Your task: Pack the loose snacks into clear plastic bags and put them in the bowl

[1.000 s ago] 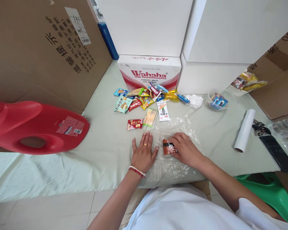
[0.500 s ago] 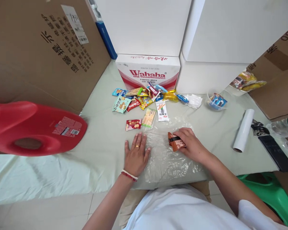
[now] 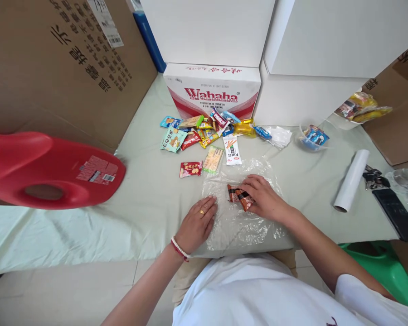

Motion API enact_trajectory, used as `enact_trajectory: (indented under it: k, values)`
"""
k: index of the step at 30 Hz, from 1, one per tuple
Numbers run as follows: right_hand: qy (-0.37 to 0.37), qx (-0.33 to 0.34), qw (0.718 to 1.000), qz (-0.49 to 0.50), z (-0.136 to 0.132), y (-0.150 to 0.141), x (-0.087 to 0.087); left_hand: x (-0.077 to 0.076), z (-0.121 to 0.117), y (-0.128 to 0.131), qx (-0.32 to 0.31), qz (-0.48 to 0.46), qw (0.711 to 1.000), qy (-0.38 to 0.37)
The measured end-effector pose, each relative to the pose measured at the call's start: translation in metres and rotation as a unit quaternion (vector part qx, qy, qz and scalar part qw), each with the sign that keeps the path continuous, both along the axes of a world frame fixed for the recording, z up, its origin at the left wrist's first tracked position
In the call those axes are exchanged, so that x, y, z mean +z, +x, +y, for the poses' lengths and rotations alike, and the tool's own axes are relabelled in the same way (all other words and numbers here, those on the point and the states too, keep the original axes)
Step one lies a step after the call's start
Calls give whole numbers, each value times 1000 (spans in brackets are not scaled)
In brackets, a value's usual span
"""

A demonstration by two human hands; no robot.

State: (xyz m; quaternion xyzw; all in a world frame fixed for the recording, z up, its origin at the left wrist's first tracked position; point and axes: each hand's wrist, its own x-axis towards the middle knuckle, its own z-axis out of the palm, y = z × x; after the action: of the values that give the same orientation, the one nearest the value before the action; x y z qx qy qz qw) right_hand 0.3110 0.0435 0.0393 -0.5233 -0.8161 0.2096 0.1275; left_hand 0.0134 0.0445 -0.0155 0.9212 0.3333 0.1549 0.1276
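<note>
A sheet of thin clear plastic film lies on the table in front of me. Near its middle are brown snack packets with a black band, seemingly two side by side. My right hand closes on them from the right, its fingers curled over the nearer one. My left hand rests open at the film's left edge, fingers stretched out and pointing right. Beyond the film lie a red snack packet, a pale green-edged packet and a white packet.
A pile of wrapped snacks lies before the Wahaha box. A large red jug stands left. On the right are a clear bowl, a white roll, keys and a black phone.
My left hand has turned its fingers to the right and drawn slightly nearer. The brown packets have shifted a little left under my right hand and show more. The view has moved slightly.
</note>
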Motion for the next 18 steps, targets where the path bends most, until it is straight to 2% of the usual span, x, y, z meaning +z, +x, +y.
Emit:
enact_trajectory:
  k: [4, 7, 12, 15, 18]
  values:
    - [-9, -49, 999, -15, 3, 8, 7, -1, -3, 3, 13, 15, 1000, -24]
    - [3, -85, 996, -31, 9, -5, 11, 3, -5, 5, 25, 27, 999, -18]
    - [2, -30, 997, -66, 15, -33, 8, 7, -8, 4, 49, 46, 998, -13]
    - [5, 1, 998, -61, 13, -34, 2, 7, -9, 2, 48, 49, 998, -13]
    - [8, -3, 998, -57, 10, -27, -1, 6, -9, 1, 48, 48, 998, -15]
